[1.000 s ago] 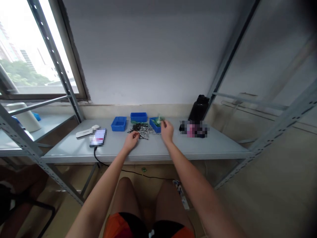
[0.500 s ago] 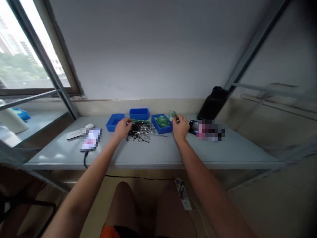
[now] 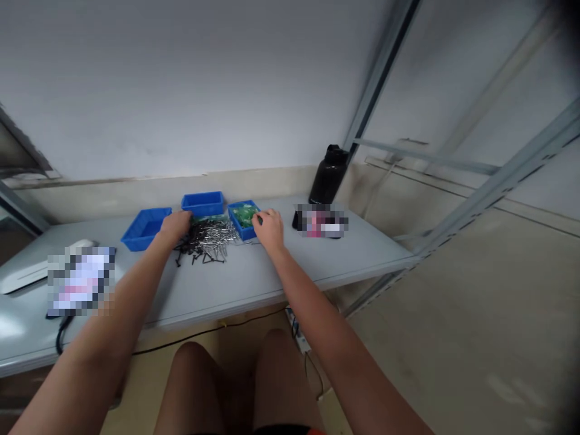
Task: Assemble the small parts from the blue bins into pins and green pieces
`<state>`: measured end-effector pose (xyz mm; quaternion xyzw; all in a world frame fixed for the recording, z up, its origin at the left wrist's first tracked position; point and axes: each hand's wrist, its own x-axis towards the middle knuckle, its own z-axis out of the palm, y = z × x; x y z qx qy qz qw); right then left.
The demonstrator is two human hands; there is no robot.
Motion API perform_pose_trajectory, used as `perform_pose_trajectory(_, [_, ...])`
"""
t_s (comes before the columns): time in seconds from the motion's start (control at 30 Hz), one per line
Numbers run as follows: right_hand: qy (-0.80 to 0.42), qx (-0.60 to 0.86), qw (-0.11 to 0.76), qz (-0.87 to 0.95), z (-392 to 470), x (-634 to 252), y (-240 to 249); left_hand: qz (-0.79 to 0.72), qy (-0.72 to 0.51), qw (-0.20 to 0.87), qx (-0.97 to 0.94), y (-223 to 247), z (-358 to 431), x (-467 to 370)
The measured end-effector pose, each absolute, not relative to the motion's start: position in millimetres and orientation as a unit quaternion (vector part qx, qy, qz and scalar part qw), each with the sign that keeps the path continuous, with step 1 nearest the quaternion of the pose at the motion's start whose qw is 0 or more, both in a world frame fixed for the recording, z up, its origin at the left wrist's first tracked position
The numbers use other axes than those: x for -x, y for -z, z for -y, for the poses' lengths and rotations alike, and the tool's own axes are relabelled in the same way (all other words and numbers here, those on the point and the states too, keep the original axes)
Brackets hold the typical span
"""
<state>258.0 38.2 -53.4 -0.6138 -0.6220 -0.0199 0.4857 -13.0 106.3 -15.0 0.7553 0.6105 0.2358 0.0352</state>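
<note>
A pile of black and silver screws (image 3: 211, 238) lies on the grey table. My left hand (image 3: 177, 225) is at the pile's left edge, beside an empty blue tray (image 3: 145, 228); its fingertips are too small to make out. My right hand (image 3: 269, 228) is at the right rim of a blue tray holding green pieces (image 3: 246, 215), its fingers bent together; what they hold, if anything, is hidden. Another blue tray (image 3: 203, 203) stands behind the pile.
A black bottle (image 3: 328, 175) stands at the back right, with a partly blurred item (image 3: 319, 222) before it. At the left lie a phone (image 3: 81, 281) and a white object (image 3: 27, 273). A shelf post rises at the right.
The view has swung to the right. My right hand has moved left onto the rim of the tray with green pieces, and the small greenish item behind that tray no longer shows.
</note>
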Motion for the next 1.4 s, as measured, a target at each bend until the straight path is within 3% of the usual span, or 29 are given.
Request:
perform_pose_trajectory(0.27, [0.078, 0.583, 0.550, 0.593, -38, -261, 53, -0.620, -0.341, -0.012, -0.706, -14, -67, 15])
perform_pose_trajectory(0.37, [0.113, 0.531, 0.585, 0.603, -34, -261, 49, -0.557, -0.470, 0.024, -0.684, -13, -36, 15])
perform_pose_trajectory(0.6, [0.109, 0.403, 0.562, 0.714, -4, -241, 42, -0.521, -0.460, 0.127, -0.708, 9, 31, -3])
perform_pose_trajectory(0.77, [0.037, 0.352, 0.486, 0.799, 31, -204, 42, -0.496, -0.494, 0.234, -0.675, 18, 62, -12])
perform_pose_trajectory(0.97, [-0.224, 0.396, 0.535, 0.712, 35, -170, 56, -0.456, -0.563, 0.369, -0.583, 35, 67, -11])
perform_pose_trajectory(1.2, [-0.394, 0.382, 0.531, 0.645, 26, -167, 74, -0.475, -0.592, 0.368, -0.537, 52, 67, -16])
perform_pose_trajectory(1.4, [-0.381, 0.384, 0.531, 0.652, 39, -169, 68, -0.464, -0.598, 0.334, -0.561, 52, 67, -14])
